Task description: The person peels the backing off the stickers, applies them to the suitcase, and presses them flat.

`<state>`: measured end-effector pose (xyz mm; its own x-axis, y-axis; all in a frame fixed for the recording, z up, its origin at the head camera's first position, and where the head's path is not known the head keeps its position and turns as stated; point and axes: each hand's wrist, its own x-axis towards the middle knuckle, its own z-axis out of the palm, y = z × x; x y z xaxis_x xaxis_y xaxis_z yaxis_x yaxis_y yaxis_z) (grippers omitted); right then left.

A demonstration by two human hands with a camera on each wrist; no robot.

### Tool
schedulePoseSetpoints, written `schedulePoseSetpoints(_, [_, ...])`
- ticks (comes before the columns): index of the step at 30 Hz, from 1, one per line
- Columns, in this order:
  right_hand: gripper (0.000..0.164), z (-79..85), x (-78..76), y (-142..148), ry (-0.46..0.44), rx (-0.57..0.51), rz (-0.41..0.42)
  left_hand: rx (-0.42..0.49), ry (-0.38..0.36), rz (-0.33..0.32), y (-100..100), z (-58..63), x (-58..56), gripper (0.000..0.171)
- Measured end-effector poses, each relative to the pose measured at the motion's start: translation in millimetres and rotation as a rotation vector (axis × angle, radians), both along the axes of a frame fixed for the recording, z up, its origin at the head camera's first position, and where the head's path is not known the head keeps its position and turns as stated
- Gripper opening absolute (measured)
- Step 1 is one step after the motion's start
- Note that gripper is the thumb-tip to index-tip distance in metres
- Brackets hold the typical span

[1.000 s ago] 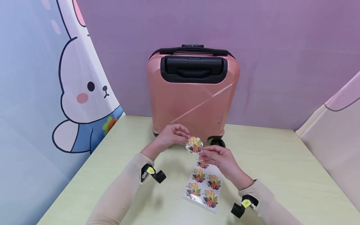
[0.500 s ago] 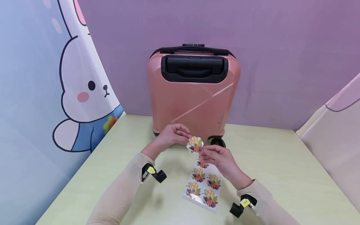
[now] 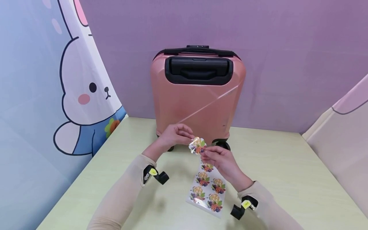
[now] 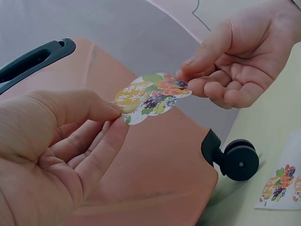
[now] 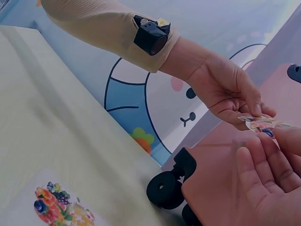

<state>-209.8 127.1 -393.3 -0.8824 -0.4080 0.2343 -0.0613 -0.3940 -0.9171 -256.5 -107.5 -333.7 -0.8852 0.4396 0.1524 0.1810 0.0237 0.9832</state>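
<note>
A scallop-edged fruit sticker point(image 3: 197, 145) is held up between both hands, in front of the suitcase's lower part. My left hand point(image 3: 176, 136) pinches its left edge between thumb and forefinger. At the opposite edge, thumb and fingertips of my right hand point(image 3: 222, 162) pinch it too, as the left wrist view shows with the sticker point(image 4: 153, 96) stretched flat between them. Beneath the hands lies a glossy white sticker sheet point(image 3: 193, 204) with several matching fruit prints; its far end is partly hidden by the right hand.
A pink suitcase point(image 3: 198, 105) with a black recessed handle point(image 3: 198, 70) stands upright at the back of the pale table point(image 3: 276, 166). One black wheel point(image 4: 241, 160) shows near its lower corner. A purple backdrop point(image 3: 287, 64) and a rabbit-print cloth point(image 3: 28, 95) enclose the table.
Both hands have shifted slightly up and to the left with the sticker, which is now tilted a little differently and catches light. The sheet and suitcase stay in place.
</note>
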Motion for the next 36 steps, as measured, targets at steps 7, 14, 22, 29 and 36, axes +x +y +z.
schedulePoseSetpoints(7, [0.029,7.5,-4.6,-8.0,-0.042,0.009,-0.048,-0.046,0.020,0.016,-1.6,5.8,-1.6,0.030])
schedulePoseSetpoints(14, [0.027,16.5,-9.9,-15.0,-0.067,0.008,-0.089,-0.080,0.072,0.049,-4.3,18.4,-4.7,0.026])
schedulePoseSetpoints(22, [0.029,26.7,-18.9,-20.0,-0.062,0.000,-0.130,-0.091,0.105,0.054,-7.1,32.0,-7.5,0.027])
schedulePoseSetpoints(29, [0.025,41.5,-26.0,-25.1,-0.013,0.001,-0.123,-0.150,0.151,0.105,-9.7,47.1,-12.8,0.024])
schedulePoseSetpoints(36, [0.022,50.6,-32.9,-33.2,-0.020,0.002,-0.173,-0.136,0.158,0.122,-15.6,58.2,-17.0,0.023])
